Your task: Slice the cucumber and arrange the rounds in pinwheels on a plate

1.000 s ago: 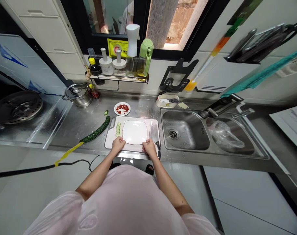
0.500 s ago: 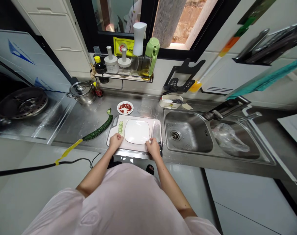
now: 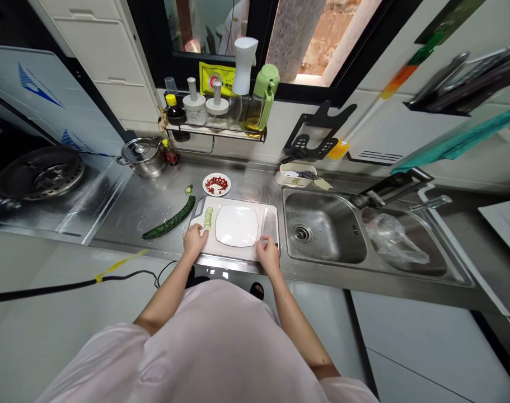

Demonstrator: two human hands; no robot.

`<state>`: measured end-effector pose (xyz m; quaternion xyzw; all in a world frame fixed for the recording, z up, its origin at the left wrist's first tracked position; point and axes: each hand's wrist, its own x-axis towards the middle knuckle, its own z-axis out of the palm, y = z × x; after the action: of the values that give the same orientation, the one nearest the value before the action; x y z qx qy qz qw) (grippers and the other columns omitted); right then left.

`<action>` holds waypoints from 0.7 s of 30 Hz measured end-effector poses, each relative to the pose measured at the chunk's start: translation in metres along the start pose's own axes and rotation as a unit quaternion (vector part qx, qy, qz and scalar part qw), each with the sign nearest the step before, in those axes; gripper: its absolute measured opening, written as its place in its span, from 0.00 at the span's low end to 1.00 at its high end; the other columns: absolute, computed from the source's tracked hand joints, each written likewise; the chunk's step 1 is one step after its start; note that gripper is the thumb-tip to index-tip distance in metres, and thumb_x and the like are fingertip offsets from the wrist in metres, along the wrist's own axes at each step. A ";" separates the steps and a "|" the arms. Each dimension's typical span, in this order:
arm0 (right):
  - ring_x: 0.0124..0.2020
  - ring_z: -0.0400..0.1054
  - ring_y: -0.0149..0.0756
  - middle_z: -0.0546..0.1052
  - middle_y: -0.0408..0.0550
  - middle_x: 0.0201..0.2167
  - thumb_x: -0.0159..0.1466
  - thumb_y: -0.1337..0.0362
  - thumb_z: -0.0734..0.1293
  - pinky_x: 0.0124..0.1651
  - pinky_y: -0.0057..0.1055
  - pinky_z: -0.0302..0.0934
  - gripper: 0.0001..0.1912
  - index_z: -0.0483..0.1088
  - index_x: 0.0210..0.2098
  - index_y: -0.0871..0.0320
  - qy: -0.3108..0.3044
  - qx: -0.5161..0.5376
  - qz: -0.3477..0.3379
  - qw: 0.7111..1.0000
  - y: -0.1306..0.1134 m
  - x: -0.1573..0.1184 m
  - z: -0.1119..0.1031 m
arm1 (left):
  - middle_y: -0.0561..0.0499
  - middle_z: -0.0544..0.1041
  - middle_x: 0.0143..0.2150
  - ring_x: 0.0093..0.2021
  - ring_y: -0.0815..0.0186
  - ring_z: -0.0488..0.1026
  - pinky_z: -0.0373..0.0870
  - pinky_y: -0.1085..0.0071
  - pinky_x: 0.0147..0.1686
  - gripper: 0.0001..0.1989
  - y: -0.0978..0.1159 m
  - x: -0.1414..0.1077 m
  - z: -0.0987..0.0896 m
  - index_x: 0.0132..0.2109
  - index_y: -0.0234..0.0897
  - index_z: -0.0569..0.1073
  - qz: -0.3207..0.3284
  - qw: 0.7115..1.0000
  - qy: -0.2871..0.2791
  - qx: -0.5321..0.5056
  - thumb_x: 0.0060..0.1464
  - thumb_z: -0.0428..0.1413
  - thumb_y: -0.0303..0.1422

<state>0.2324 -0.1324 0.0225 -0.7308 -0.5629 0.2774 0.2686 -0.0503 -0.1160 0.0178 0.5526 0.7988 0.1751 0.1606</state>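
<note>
From the head camera, the left hand (image 3: 195,239) rests open, holding nothing, on the white cutting board (image 3: 233,253) just beside the cucumber slices (image 3: 207,218), and the right hand (image 3: 268,251) seems to close on the knife (image 3: 268,224), right of the white plate (image 3: 236,225) on the steel tabletop (image 3: 124,212).

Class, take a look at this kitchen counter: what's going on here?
A person stands at a stainless steel counter. Their left hand rests on a white cutting board beside a row of cucumber slices. Their right hand is at a kitchen knife lying on the board. A square white plate sits between them, and a long cucumber lies on the counter left of the board.
</note>
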 end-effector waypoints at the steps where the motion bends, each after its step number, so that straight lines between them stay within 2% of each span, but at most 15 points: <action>1: 0.25 0.65 0.39 0.70 0.42 0.20 0.60 0.57 0.60 0.32 0.30 0.54 0.17 0.68 0.44 0.59 0.000 0.006 -0.002 1.000 0.000 -0.001 0.000 | 0.46 0.75 0.37 0.41 0.58 0.71 0.60 0.65 0.45 0.13 0.001 0.000 0.000 0.42 0.38 0.71 -0.001 1.000 -0.002 0.005 0.54 0.52 0.40; 5: 0.25 0.65 0.39 0.70 0.41 0.20 0.60 0.57 0.59 0.32 0.30 0.55 0.17 0.67 0.44 0.59 -0.002 0.014 -0.009 1.000 0.001 -0.003 -0.001 | 0.45 0.75 0.39 0.42 0.58 0.71 0.59 0.65 0.45 0.11 0.001 0.003 0.003 0.40 0.38 0.71 -0.003 1.000 -0.009 0.012 0.55 0.52 0.40; 15: 0.25 0.65 0.38 0.68 0.40 0.19 0.60 0.56 0.59 0.33 0.30 0.56 0.17 0.67 0.44 0.58 0.004 0.031 -0.016 0.999 0.006 -0.006 -0.003 | 0.48 0.76 0.38 0.38 0.61 0.72 0.60 0.70 0.35 0.07 0.007 0.001 0.001 0.36 0.41 0.71 -0.051 0.997 0.002 -0.051 0.52 0.54 0.38; 18: 0.24 0.64 0.37 0.68 0.39 0.19 0.60 0.56 0.60 0.32 0.30 0.57 0.16 0.68 0.43 0.58 0.004 0.047 -0.010 0.999 0.001 -0.007 -0.005 | 0.50 0.77 0.36 0.36 0.62 0.72 0.60 0.71 0.34 0.08 0.010 0.002 -0.001 0.34 0.41 0.71 -0.074 0.990 0.001 -0.116 0.50 0.56 0.40; 21: 0.24 0.65 0.37 0.68 0.40 0.19 0.59 0.55 0.61 0.30 0.29 0.58 0.17 0.68 0.44 0.57 -0.017 0.095 0.033 0.995 -0.009 -0.006 -0.010 | 0.51 0.75 0.31 0.33 0.66 0.71 0.62 0.73 0.34 0.11 0.017 0.009 -0.006 0.31 0.39 0.70 -0.073 0.964 -0.004 -0.256 0.45 0.60 0.41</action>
<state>0.2318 -0.1371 0.0364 -0.7154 -0.5138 0.3510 0.3178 -0.0422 -0.1028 0.0300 0.4339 0.7648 0.3594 0.3125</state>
